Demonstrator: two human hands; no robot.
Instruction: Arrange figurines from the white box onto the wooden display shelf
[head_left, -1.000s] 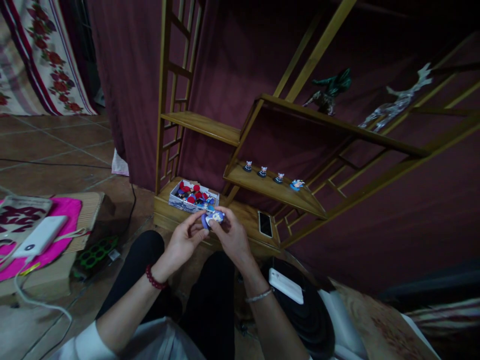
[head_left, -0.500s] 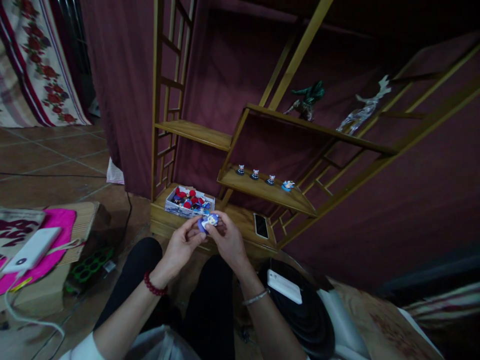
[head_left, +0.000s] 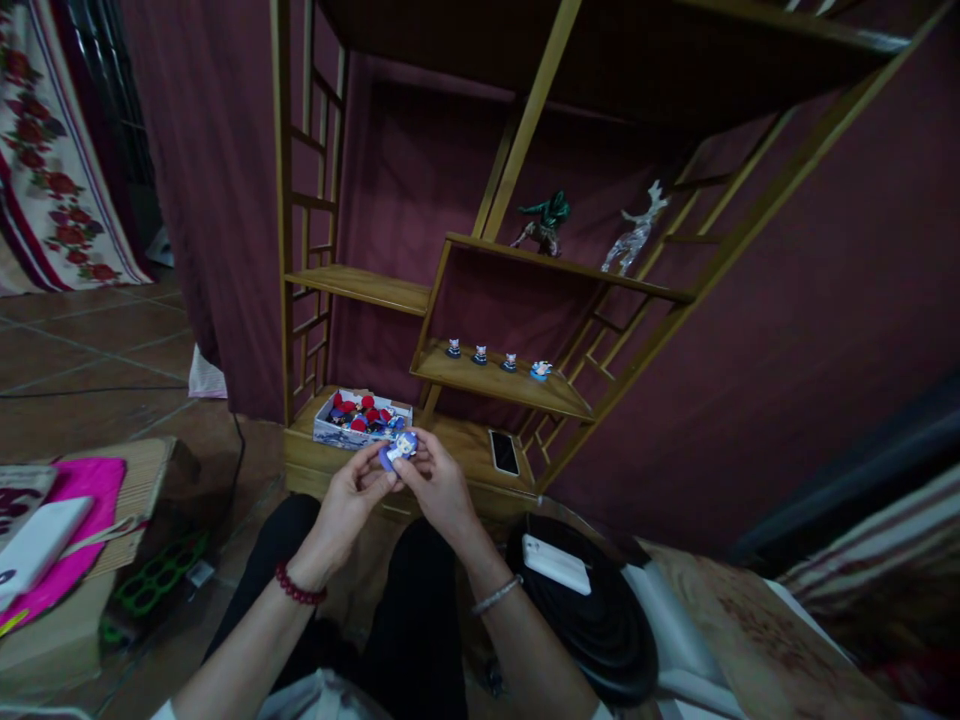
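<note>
Between both hands is a small purple-haired figurine on a purple base, held above my lap. My left hand pinches it at the base side, with a red beaded bracelet on the wrist. The fingers of my right hand close round its other side, the thumb on its front. Just behind the hands stands an open box of red, blue and dark figurines on the low shelf. Several small figurines stand in a row on the middle shelf.
A phone lies on the low shelf, right of the box. Higher up stand a green figure and a clear statuette. At right, a white device rests on a black round seat. A pink cloth covers part of a cardboard box at left.
The view has shifted, so the shelf stands further left and more of its top shows. Both hands still hold the figurine, its face now tilted slightly more upright.
</note>
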